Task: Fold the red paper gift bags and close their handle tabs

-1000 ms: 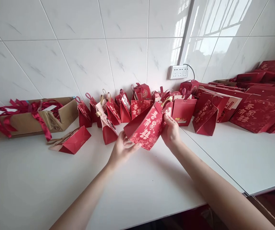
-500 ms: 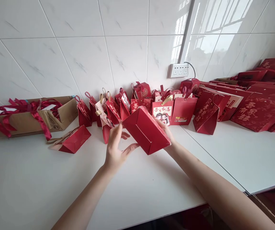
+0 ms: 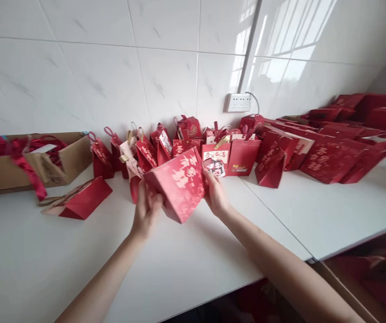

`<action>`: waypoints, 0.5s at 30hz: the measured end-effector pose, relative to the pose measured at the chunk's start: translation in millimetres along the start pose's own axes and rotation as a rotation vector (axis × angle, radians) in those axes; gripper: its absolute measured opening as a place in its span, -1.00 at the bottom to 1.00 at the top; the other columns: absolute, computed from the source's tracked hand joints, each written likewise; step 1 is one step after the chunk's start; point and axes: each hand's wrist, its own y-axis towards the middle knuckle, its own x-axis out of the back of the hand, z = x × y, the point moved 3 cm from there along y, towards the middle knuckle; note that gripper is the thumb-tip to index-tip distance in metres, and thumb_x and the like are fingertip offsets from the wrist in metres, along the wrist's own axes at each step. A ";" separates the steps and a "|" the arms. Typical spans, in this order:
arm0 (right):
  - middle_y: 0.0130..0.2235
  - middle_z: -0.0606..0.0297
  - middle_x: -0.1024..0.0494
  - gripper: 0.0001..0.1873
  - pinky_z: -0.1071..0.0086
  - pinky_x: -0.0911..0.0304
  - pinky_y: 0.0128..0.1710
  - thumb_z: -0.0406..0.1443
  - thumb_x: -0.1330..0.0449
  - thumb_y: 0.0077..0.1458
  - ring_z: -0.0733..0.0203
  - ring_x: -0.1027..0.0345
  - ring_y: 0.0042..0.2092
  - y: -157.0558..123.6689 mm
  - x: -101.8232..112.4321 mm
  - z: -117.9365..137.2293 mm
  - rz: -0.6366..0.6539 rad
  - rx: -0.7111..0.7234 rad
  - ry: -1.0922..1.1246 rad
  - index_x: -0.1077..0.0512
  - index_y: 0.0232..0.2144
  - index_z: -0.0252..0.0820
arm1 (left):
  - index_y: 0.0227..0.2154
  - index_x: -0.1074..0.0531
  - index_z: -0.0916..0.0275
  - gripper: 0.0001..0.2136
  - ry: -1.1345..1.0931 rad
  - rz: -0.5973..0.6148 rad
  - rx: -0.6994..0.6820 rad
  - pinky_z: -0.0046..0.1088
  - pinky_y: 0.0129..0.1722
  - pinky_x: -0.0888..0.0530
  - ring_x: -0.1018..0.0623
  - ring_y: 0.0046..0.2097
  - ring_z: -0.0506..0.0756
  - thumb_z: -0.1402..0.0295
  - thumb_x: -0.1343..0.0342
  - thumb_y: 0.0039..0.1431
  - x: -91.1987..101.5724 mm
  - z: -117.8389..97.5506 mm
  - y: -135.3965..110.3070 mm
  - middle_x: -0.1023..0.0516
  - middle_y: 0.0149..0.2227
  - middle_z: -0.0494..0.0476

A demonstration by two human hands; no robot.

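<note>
You're at a tiled surface point(image 3: 186, 269) in what looks like a home kitchen or utility corner, pressed into use as a packing spot. Cues: glossy white marbled wall tiles point(image 3: 166, 76) on two walls that meet in a corner, a white multi-socket outlet point(image 3: 237, 102) with a cable on the wall, and window light reflected on the right-hand tiles. The surface itself is white, with a seam between slabs. What's on it is not cooking gear: a row of small red gift bags point(image 3: 186, 143) against the wall, flat red bags stacked point(image 3: 341, 134) at right, and a cardboard box of red ribbons point(image 3: 28, 161) at left. Can't tell home from small shop.
</note>
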 end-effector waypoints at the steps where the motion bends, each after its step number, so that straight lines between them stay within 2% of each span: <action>1: -0.44 0.40 -0.48 -0.67 0.46 -0.35 -0.56 -0.03 -0.28 -0.07 0.29 -0.36 -0.46 -6.4 2.9 11.3 0.010 0.049 -0.037 -0.35 -0.38 -0.12 | -0.04 -0.33 0.14 -0.56 0.015 -0.024 0.013 -0.37 -0.28 -0.56 -0.56 -0.13 0.17 -0.07 0.02 0.21 0.4 1.6 0.7 -0.51 -0.19 0.25; 4: -0.44 0.37 -0.49 -0.74 0.45 -0.33 -0.53 -0.13 -0.32 -0.06 0.29 -0.35 -0.44 -31.2 28.8 59.9 0.018 0.298 -0.298 -0.40 -0.41 -0.14 | -0.11 -0.40 0.17 -0.62 0.046 0.011 0.008 -0.38 -0.32 -0.55 -0.57 -0.22 0.14 -0.01 -0.05 0.20 -3.4 8.3 -0.3 -0.51 -0.19 0.21; 5: -0.45 0.35 -0.49 -0.78 0.43 -0.33 -0.48 -0.16 -0.32 -0.03 0.29 -0.35 -0.44 -41.4 45.3 81.0 -0.052 0.420 -0.414 -0.42 -0.44 -0.16 | -0.10 -0.42 0.17 -0.64 0.065 0.062 -0.002 -0.38 -0.31 -0.55 -0.57 -0.22 0.13 0.03 -0.09 0.18 -6.4 10.6 -1.9 -0.50 -0.14 0.21; 8: -0.43 0.38 -0.50 -0.86 0.42 -0.30 -0.33 -0.30 -0.37 -0.12 0.33 -0.34 -0.38 -77.8 115.5 145.2 -0.296 0.614 -0.516 -0.46 -0.47 -0.12 | -0.12 -0.50 0.11 -0.72 0.182 0.238 -0.112 -0.36 -0.22 -0.53 -0.55 -0.14 0.14 0.15 -0.16 0.15 -17.4 13.2 -10.3 -0.47 -0.07 0.16; 10: -0.42 0.41 -0.50 -0.84 0.37 -0.25 -0.24 -0.40 -0.36 -0.14 0.32 -0.34 -0.32 -113.0 172.5 186.3 -0.544 0.768 -0.579 -0.47 -0.48 -0.07 | -0.21 -0.55 0.07 -0.81 0.266 0.353 -0.198 -0.32 -0.11 -0.49 -0.52 -0.05 0.17 0.20 -0.17 0.13 -25.4 12.7 -18.1 -0.50 -0.08 0.11; 12: -0.43 0.39 -0.54 -0.79 0.22 -0.21 -0.22 -0.48 -0.32 -0.15 0.23 -0.41 -0.26 -161.7 229.9 218.7 -1.036 0.915 -0.782 -0.45 -0.55 -0.05 | -0.29 -0.58 0.05 -0.85 0.283 0.423 -0.244 -0.35 -0.12 -0.48 -0.53 -0.07 0.16 0.21 -0.16 0.13 -32.4 11.6 -25.5 -0.53 -0.12 0.06; 14: -0.27 0.30 -0.61 -0.74 0.09 -0.18 -0.20 -0.52 -0.26 -0.15 0.11 -0.46 -0.11 -213.5 279.8 234.6 -1.401 0.919 -0.909 -0.43 -0.55 -0.02 | -0.31 -0.59 0.05 -0.85 0.259 0.453 -0.273 -0.40 -0.17 -0.48 -0.55 -0.12 0.14 0.22 -0.13 0.14 -38.6 9.7 -31.5 -0.54 -0.14 0.05; 15: -0.12 0.22 -0.61 -0.74 0.03 -0.17 -0.20 -0.49 -0.24 -0.11 0.05 -0.44 -0.03 -238.3 301.1 237.3 -1.495 0.907 -0.975 -0.45 -0.46 0.03 | -0.30 -0.59 0.05 -0.85 0.251 0.463 -0.293 -0.42 -0.17 -0.48 -0.55 -0.12 0.12 0.25 -0.12 0.15 -41.4 8.6 -33.9 -0.54 -0.14 0.04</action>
